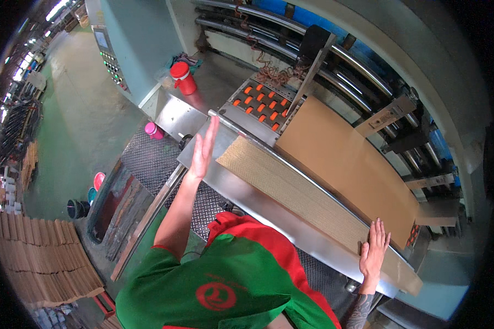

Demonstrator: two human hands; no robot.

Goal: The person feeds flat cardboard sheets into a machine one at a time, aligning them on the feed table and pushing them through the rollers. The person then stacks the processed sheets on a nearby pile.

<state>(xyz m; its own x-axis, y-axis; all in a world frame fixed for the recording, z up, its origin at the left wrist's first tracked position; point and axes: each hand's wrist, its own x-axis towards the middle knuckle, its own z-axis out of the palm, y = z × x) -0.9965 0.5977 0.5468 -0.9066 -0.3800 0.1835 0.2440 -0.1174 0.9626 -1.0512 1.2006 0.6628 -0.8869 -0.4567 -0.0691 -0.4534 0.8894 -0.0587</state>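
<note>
A stack of brown cardboard sheets lies on the machine, its layered corrugated edges facing me. A thin metal bar runs lengthwise along it. My left hand is raised near the bar's left end, beside the stack's left end, fingers straight and nothing held. Whether it touches the bar, I cannot tell. Toward the stack's right end, my right hand lies flat with fingers extended, against the corrugated edges and close to the bar. Beneath the edges stretches a shiny metal ledge.
Orange rollers sit left of the stack; metal shafts run behind it. A red jug and a pink cup stand to the left. A control panel is beyond. Cardboard piles are at lower left.
</note>
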